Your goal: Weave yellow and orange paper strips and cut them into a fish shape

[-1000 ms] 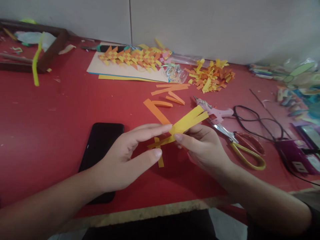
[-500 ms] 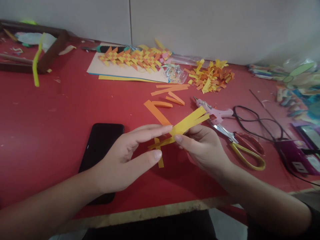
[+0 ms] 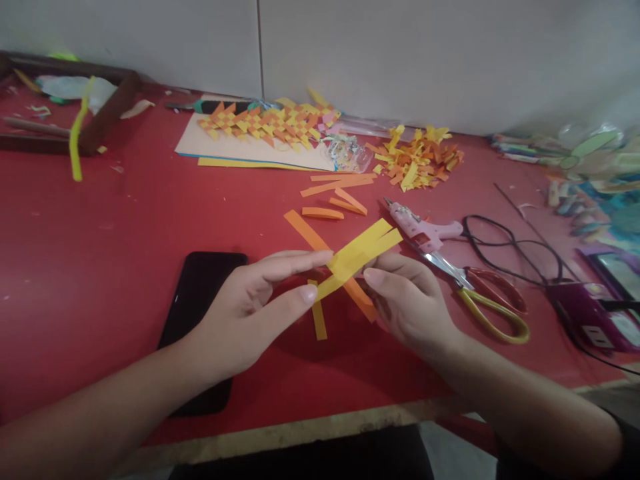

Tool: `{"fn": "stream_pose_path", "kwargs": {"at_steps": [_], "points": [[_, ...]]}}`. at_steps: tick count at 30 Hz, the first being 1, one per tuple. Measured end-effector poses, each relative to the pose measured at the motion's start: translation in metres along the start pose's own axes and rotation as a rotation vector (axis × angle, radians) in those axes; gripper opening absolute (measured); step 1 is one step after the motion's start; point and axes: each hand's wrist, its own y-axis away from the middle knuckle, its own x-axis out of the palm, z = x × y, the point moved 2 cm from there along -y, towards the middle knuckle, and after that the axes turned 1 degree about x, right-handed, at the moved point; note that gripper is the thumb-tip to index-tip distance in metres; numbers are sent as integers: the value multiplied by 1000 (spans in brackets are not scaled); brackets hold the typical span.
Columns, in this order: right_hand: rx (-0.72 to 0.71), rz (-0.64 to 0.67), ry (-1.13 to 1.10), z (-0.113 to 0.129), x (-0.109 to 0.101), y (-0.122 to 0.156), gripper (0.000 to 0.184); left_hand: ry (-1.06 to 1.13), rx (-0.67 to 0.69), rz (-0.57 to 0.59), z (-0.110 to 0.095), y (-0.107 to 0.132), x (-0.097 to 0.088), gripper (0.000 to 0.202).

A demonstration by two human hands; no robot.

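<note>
Yellow paper strips (image 3: pixel 357 255) lie across an orange paper strip (image 3: pixel 311 235) between my hands, over the table. My left hand (image 3: pixel 250 313) holds the yellow piece at its left, the thumb at the lower end and the forefinger at the upper edge. My right hand (image 3: pixel 413 290) is closed at the right edge of the crossed strips, thumb bent against the fingers; its other fingertips are hidden behind the paper. Below the crossing, a short yellow strip (image 3: pixel 320 320) points down, beside my left thumb.
A black phone (image 3: pixel 200 327) lies by my left forearm. Scissors (image 3: pixel 493 323) and a pink glue gun (image 3: pixel 430 232) lie right, with a cable. Behind are loose orange strips (image 3: pixel 323 213), a heap of folded paper pieces (image 3: pixel 420 160), a woven paper chain (image 3: pixel 265 125) and a wooden tray (image 3: pixel 103 123).
The yellow strips have shifted slightly left and turned flatter to view. My right thumb has moved off them to their edge. The orange strip's lower end now shows below.
</note>
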Motion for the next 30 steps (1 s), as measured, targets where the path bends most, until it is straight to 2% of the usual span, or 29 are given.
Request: {"fn": "stream_pose_path", "kwargs": {"at_steps": [4, 9, 11, 18, 23, 27, 30], "points": [[-14, 12, -57, -1, 3, -2, 15, -13, -32, -16, 5, 1, 0, 27], [-66, 54, 38, 8, 11, -1, 9, 36, -97, -66, 11, 2, 1, 63], [-94, 81, 99, 12, 13, 1, 8, 63, -142, -73, 13, 1, 2, 70], [-192, 110, 217, 12, 13, 4, 15, 67, -169, -47, 14, 1, 2, 75], [-288, 47, 302, 18, 12, 4, 12, 75, -179, 1, 13, 1, 3, 79], [-313, 5, 288, 20, 12, 3, 16, 60, -178, 15, 13, 1, 2, 89], [-274, -9, 237, 16, 9, 2, 20, 47, -182, 24, 12, 2, 2, 91]]}}
